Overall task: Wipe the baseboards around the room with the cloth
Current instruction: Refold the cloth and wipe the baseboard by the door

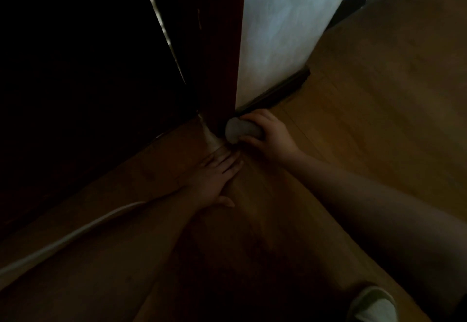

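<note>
Nearest the camera, a pale slipper [373, 305] shows at the near right on the wooden floor [366, 160], and 2 bare forearms reach away from it toward the far corner. Of the 2 hands, the right hand [269, 133] has its fingers and thumb curled round a pale folded cloth [240, 129], grasping it and holding it against the foot of the dark red door frame [222, 69], right where the dark baseboard [278, 91] meets the frame. The left hand [217, 180] lies released, flat on the floor with fingers straight and together, thumb spread to the near side, just near and left of the cloth and not touching it.

Outward from the hands, the baseboard runs to the far right along the bottom of a light, bluish-white wall [283, 33]. Left of the frame everything is very dark and I cannot tell what stands there, apart from a thin bright edge [161, 26] running up. A pale cord or strip [65, 240] crosses the floor at the near left; it is too dim to identify.
</note>
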### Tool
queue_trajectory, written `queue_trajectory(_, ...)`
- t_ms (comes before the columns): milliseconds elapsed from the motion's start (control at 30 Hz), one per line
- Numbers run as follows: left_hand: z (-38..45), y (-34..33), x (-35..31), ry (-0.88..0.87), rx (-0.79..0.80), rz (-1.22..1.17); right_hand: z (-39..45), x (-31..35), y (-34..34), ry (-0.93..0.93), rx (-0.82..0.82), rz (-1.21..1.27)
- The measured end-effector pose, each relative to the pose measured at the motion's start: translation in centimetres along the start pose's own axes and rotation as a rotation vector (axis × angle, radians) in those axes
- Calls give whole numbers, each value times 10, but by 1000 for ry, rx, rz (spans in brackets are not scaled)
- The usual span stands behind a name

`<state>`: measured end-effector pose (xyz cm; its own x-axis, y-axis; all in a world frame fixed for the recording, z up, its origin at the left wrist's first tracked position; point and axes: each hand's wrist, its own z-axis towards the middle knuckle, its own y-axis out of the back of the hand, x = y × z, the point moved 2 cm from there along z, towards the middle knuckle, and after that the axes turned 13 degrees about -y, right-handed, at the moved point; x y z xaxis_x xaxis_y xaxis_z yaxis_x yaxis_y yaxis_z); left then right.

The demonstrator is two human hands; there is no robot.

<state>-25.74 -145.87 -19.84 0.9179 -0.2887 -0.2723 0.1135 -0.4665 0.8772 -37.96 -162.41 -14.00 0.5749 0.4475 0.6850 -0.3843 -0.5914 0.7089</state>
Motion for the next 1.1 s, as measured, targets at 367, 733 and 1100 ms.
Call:
queue_trajectory(367,-1,3,0,15,10,-3,7,-9,14,111,29,-67)
queue_trajectory(733,-2,2,1,16,9,9,18,-47,66,-65,-151,-49)
queue_trajectory(1100,-1,2,1,24,31,8,49,-101,146,-384,-374,-141)
